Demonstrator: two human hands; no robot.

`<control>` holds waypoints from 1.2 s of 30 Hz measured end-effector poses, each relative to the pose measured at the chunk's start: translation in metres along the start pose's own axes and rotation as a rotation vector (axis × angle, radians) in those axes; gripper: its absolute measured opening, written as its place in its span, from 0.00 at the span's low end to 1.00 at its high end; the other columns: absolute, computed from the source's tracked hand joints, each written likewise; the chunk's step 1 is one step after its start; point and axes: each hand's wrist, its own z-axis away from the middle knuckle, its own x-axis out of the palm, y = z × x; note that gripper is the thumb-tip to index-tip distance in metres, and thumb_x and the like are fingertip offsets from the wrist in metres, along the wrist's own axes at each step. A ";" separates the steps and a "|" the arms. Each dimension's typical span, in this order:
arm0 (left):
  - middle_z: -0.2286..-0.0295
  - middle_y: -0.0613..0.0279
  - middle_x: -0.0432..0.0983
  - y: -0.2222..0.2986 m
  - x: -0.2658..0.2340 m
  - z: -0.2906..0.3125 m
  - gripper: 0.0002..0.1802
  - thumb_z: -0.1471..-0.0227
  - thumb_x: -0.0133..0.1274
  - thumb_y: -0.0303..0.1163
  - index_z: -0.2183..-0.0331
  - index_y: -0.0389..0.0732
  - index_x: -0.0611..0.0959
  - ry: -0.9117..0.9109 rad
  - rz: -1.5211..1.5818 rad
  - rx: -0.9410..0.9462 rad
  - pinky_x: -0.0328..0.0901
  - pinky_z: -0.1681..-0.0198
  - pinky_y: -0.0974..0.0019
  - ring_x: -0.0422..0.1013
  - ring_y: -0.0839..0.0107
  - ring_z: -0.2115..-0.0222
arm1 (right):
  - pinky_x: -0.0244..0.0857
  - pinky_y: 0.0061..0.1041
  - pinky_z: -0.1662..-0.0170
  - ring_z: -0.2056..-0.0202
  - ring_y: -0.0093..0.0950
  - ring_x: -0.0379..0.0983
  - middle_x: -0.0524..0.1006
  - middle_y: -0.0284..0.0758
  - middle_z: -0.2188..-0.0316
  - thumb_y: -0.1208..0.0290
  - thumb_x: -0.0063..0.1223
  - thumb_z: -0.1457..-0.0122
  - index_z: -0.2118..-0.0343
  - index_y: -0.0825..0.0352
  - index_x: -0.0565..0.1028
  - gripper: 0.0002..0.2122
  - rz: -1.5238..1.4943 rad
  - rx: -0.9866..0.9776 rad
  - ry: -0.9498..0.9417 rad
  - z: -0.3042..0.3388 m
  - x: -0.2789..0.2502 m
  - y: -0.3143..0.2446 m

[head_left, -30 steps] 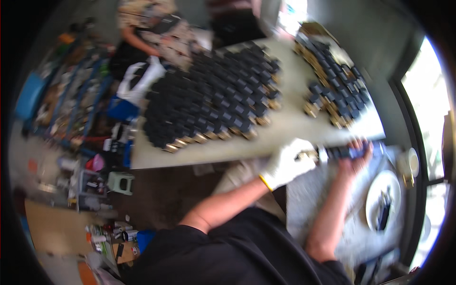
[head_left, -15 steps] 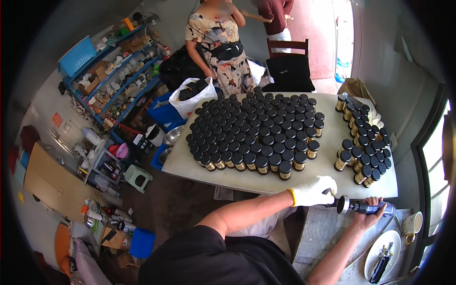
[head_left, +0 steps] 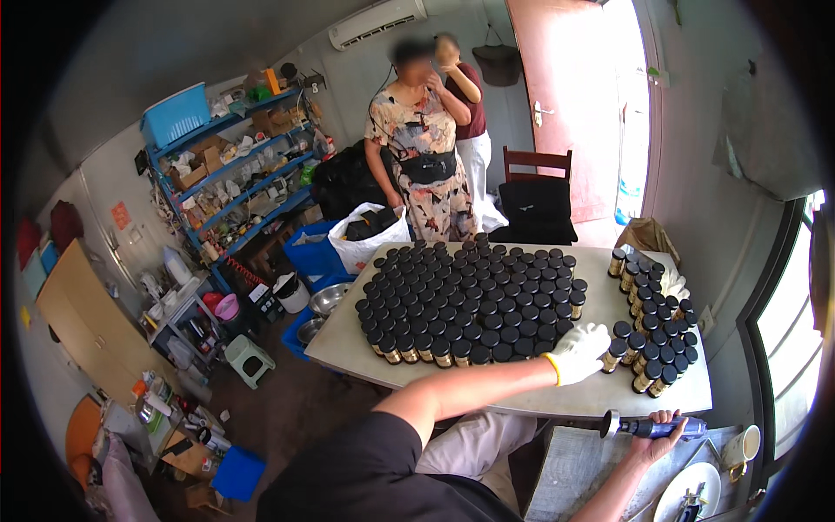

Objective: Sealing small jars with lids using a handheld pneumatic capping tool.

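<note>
The left hand [head_left: 581, 350] in a soft white glove seems to close on a small black-lidded jar [head_left: 615, 347] on the pale table [head_left: 348, 344]. The bare right hand [head_left: 657, 439] grips a blue metal-tipped tool [head_left: 652, 426].

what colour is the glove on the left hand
White with a yellow cuff band, on the left hand reaching the jars; head view.

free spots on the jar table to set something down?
Bare strip of table along the near edge, below the big jar block. Another at the far right corner. Crowded: the narrow gap between the block and the right jar cluster, where the left hand reaches.
</note>
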 end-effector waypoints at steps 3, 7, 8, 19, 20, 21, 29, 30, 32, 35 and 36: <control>0.48 0.46 0.65 0.020 0.018 -0.003 0.45 0.57 0.64 0.40 0.41 0.38 0.63 0.148 0.520 -0.292 0.61 0.42 0.54 0.64 0.49 0.45 | 0.62 0.18 0.71 0.75 0.21 0.62 0.64 0.29 0.76 0.63 0.54 0.36 0.58 0.67 0.68 0.13 -0.004 -0.018 0.041 -0.002 0.006 0.006; 0.42 0.47 0.60 0.020 0.057 -0.018 0.50 0.56 0.64 0.39 0.37 0.38 0.57 0.109 0.648 -0.514 0.57 0.38 0.58 0.60 0.51 0.42 | 0.61 0.19 0.72 0.76 0.21 0.61 0.63 0.29 0.76 0.63 0.53 0.35 0.58 0.68 0.68 0.13 0.013 0.006 0.003 -0.005 0.007 0.012; 0.43 0.47 0.61 0.014 0.065 -0.021 0.49 0.56 0.65 0.40 0.38 0.37 0.59 0.179 0.633 -0.494 0.58 0.39 0.57 0.61 0.51 0.42 | 0.60 0.19 0.72 0.76 0.21 0.60 0.63 0.30 0.76 0.62 0.53 0.35 0.58 0.68 0.68 0.13 0.011 0.012 0.014 -0.006 0.009 0.014; 0.58 0.52 0.73 0.038 0.089 -0.016 0.30 0.58 0.66 0.40 0.55 0.40 0.74 0.281 0.679 -0.709 0.67 0.53 0.53 0.72 0.51 0.58 | 0.60 0.19 0.72 0.76 0.21 0.60 0.63 0.30 0.77 0.62 0.54 0.36 0.58 0.69 0.69 0.14 -0.017 0.006 0.069 0.004 0.010 0.003; 0.60 0.53 0.74 0.041 0.091 -0.013 0.27 0.58 0.66 0.39 0.58 0.40 0.75 0.327 0.670 -0.636 0.67 0.56 0.55 0.73 0.55 0.61 | 0.60 0.19 0.73 0.76 0.21 0.60 0.63 0.30 0.77 0.62 0.54 0.36 0.58 0.69 0.69 0.14 -0.009 -0.008 0.087 0.007 0.012 -0.001; 0.62 0.54 0.75 0.044 0.094 -0.008 0.24 0.57 0.66 0.38 0.60 0.39 0.75 0.372 0.670 -0.562 0.68 0.58 0.57 0.74 0.59 0.65 | 0.59 0.19 0.74 0.77 0.20 0.59 0.63 0.28 0.77 0.62 0.55 0.36 0.59 0.68 0.69 0.14 0.000 -0.021 0.086 0.009 0.013 -0.005; 0.76 0.67 0.77 0.025 0.044 0.035 0.14 0.49 0.63 0.36 0.65 0.37 0.80 0.115 0.859 -0.493 0.65 0.77 0.69 0.70 0.81 0.77 | 0.59 0.24 0.71 0.76 0.22 0.59 0.64 0.29 0.77 0.61 0.56 0.38 0.63 0.66 0.71 0.12 -0.016 0.078 0.019 -0.006 0.019 0.021; 0.76 0.67 0.76 0.032 0.032 0.048 0.16 0.51 0.64 0.37 0.64 0.38 0.79 0.021 1.029 -0.571 0.66 0.76 0.69 0.69 0.79 0.78 | 0.60 0.25 0.68 0.75 0.23 0.60 0.64 0.30 0.76 0.60 0.55 0.38 0.61 0.67 0.69 0.14 -0.089 0.126 -0.070 -0.008 0.014 0.022; 0.75 0.67 0.74 0.041 0.007 0.057 0.19 0.52 0.66 0.39 0.63 0.38 0.78 -0.180 1.139 -0.637 0.67 0.76 0.71 0.69 0.78 0.80 | 0.60 0.25 0.66 0.74 0.23 0.61 0.65 0.30 0.75 0.59 0.54 0.38 0.59 0.66 0.69 0.15 -0.057 0.062 -0.008 -0.004 0.022 0.019; 0.72 0.63 0.77 0.047 0.002 0.066 0.21 0.54 0.66 0.39 0.62 0.37 0.78 -0.420 1.043 -0.531 0.69 0.73 0.69 0.71 0.77 0.76 | 0.61 0.25 0.65 0.73 0.24 0.62 0.66 0.31 0.75 0.59 0.54 0.38 0.59 0.66 0.69 0.15 -0.062 0.053 0.000 -0.001 0.021 0.006; 0.71 0.58 0.78 0.048 0.003 0.071 0.23 0.54 0.66 0.40 0.61 0.36 0.79 -0.430 0.968 -0.476 0.70 0.70 0.66 0.73 0.72 0.74 | 0.61 0.25 0.65 0.73 0.24 0.63 0.66 0.31 0.75 0.59 0.54 0.38 0.59 0.66 0.69 0.15 -0.036 0.052 0.005 0.001 0.021 0.006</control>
